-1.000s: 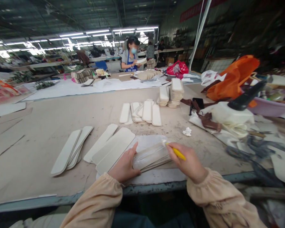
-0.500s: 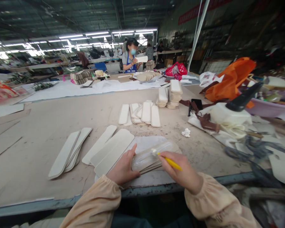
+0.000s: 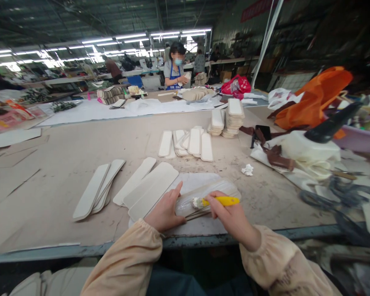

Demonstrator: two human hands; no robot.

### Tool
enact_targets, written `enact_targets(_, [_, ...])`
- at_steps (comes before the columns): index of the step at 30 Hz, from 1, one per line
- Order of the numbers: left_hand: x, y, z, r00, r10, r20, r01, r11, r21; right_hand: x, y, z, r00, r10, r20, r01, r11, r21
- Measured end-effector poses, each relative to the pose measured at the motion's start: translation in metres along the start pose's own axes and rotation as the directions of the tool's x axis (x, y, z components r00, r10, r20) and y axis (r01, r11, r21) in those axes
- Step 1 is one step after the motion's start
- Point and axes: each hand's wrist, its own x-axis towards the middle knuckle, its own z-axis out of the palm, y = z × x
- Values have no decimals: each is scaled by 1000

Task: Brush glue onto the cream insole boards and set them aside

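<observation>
A yellow-handled paintbrush (image 3: 226, 200) is gripped in my right hand (image 3: 234, 216). Its pale bristles touch the top of a stack of long rounded panels (image 3: 216, 190), which has a shiny wet coat. At the left end of this stack rests my left hand (image 3: 164, 209), thumb and index finger spread wide against it. Beneath the stack lies a white sheet (image 3: 195, 179). Just left of that hand, several off-white panels (image 3: 160, 181) overlap in a fan.
Another fan of panels (image 3: 92, 191) lies farther left. Beyond the hands are loose panels (image 3: 195, 142) and taller piles (image 3: 234, 117). On the right stand a white jug with a black spout (image 3: 311, 152) and an orange bag (image 3: 317, 98). A masked co-worker (image 3: 174, 72) handles a panel across the table.
The brush has moved left along the top panel, and its handle now lies flatter. My left hand stays at the stack's end. The view has shifted slightly.
</observation>
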Motion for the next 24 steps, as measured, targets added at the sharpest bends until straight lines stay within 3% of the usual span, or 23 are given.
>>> enact_targets(3, [1, 0, 0, 1000, 20, 0, -20, 1000, 8, 9, 1, 1, 982, 185, -29, -169, 943, 285])
enact_targets(6, [1, 0, 0, 1000, 13, 6, -13, 1000, 9, 14, 4, 5, 973, 225, 40, -226, 916, 333])
enact_targets(8, [1, 1, -1, 1000, 3, 11, -4, 1000, 10, 14, 4, 7, 975, 207, 84, -221, 945, 240])
enact_targets(11, [0, 1, -1, 1000, 9, 20, -9, 1000, 13, 18, 6, -6, 975, 214, 54, -217, 975, 51])
enact_targets(16, [0, 0, -2, 1000, 15, 17, -15, 1000, -5, 28, 20, -60, 952, 220, -215, -267, 937, -224])
enact_targets(18, [0, 1, -2, 1000, 12, 17, -12, 1000, -6, 28, 22, -69, 937, 190, -292, -265, 933, -243])
enact_targets(20, [1, 3, -2, 1000, 6, 19, -6, 1000, -5, 25, 19, -62, 947, 191, -257, -232, 963, -140])
enact_targets(24, [1, 4, -1, 1000, 3, 10, -3, 1000, 5, 18, 4, -13, 979, 203, -8, -196, 955, 224])
